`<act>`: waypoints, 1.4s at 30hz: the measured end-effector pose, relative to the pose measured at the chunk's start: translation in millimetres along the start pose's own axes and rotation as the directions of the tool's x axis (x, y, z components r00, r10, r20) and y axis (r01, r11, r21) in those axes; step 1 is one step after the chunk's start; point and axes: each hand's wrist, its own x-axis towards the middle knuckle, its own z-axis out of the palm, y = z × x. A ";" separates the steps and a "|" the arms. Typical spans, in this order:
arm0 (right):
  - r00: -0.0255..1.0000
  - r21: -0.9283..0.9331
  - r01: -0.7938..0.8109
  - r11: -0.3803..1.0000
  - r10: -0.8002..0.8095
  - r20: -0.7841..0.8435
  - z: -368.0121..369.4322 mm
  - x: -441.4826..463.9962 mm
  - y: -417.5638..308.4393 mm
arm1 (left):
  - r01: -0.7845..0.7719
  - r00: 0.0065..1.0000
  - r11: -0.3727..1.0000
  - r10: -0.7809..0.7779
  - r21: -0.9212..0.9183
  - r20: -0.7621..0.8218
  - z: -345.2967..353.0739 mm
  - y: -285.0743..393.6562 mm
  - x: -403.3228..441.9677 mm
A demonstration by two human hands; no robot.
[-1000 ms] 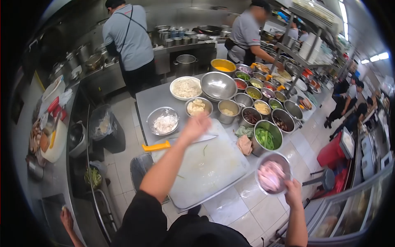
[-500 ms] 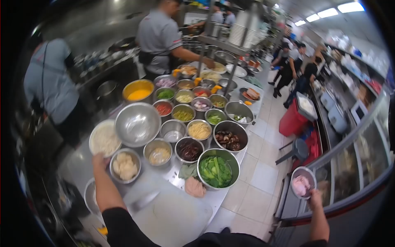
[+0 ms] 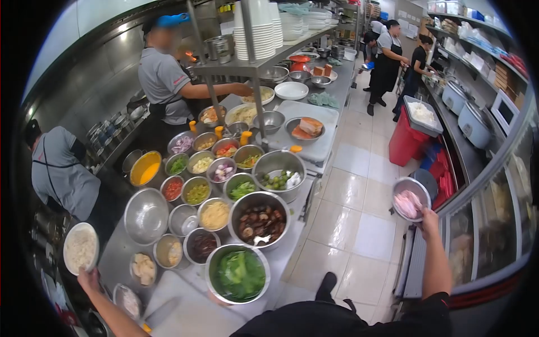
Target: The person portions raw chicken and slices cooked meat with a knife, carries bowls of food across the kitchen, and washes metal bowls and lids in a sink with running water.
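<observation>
My left hand (image 3: 90, 278) grips the rim of a round bowl of pale, crumbly food (image 3: 80, 249), held out at the far left. Out to the right, my right hand (image 3: 430, 222) is closed on the edge of a metal bowl (image 3: 411, 214) with pieces of pale pink raw meat (image 3: 407, 203) inside. On the counter between my arms stand a bowl of leafy greens (image 3: 238, 275), a bowl of dark mushrooms (image 3: 259, 222) and a wide metal bowl (image 3: 146, 215). Nearest my left forearm are a bowl of pale chunks (image 3: 144, 268) and a bowl of whitish food (image 3: 128, 301).
A knife (image 3: 160, 314) lies on the white cutting board (image 3: 191, 306). Across the counter a co-worker (image 3: 163, 78) reaches toward a plate; another (image 3: 62, 168) bends at the left. A glass-fronted case (image 3: 483, 236) and red bin (image 3: 405, 143) line the right side of the tiled aisle.
My view has turned toward the aisle. The bowl in my left hand has moved left, away from the other counter bowls. My right hand still holds the meat bowl, now a little higher.
</observation>
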 end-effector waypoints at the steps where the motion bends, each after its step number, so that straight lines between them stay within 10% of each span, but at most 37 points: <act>1: 1.000 -0.009 0.022 1.000 -0.022 0.015 21.7 31.6 -9.9 | -0.008 1.000 1.000 0.008 -0.017 0.004 3.8 9.4 -29.7; 13: 0.902 0.101 -0.053 0.993 0.004 0.432 337.9 292.7 -120.8 | 0.047 0.993 0.997 -0.040 -0.062 0.110 155.2 -41.4 -396.1; 20: 0.808 -0.061 0.035 0.998 0.008 0.590 478.8 382.7 -99.8 | 0.097 0.916 0.994 -0.073 -0.042 0.394 387.1 -93.2 -554.8; 24: 0.543 -0.244 -0.042 0.969 0.227 0.808 505.5 425.5 -97.5 | 0.204 0.717 0.979 -0.131 -0.026 0.684 575.1 -128.5 -593.0; 29: 0.517 -0.360 0.142 0.922 0.241 0.821 348.8 484.4 -143.8 | 0.274 0.402 0.957 -0.207 0.099 0.892 779.7 -146.2 -679.6; 32: 0.679 -0.481 0.305 0.822 0.166 0.715 210.1 584.8 -102.1 | 0.314 0.158 0.930 -0.251 0.193 0.955 918.1 -220.8 -737.0; 34: 0.859 -0.765 0.376 0.524 0.113 0.500 85.0 648.5 -62.8 | 0.321 0.059 0.929 -0.213 0.184 0.975 976.1 -246.6 -809.6; 35: 0.982 -0.867 0.147 0.476 0.036 0.186 28.6 657.4 -61.6 | 0.308 0.015 0.933 -0.200 0.185 0.980 1001.4 -247.9 -856.2; 38: 0.958 -0.994 0.099 0.045 0.267 0.107 -122.9 723.9 -43.4 | 0.367 -0.089 0.889 -0.260 0.274 0.962 1079.2 -275.8 -972.2; 42: 0.951 -0.949 0.051 0.312 0.275 0.142 -179.5 787.7 -114.3 | 0.379 -0.242 0.839 -0.317 0.390 0.917 1177.2 -323.2 -1124.2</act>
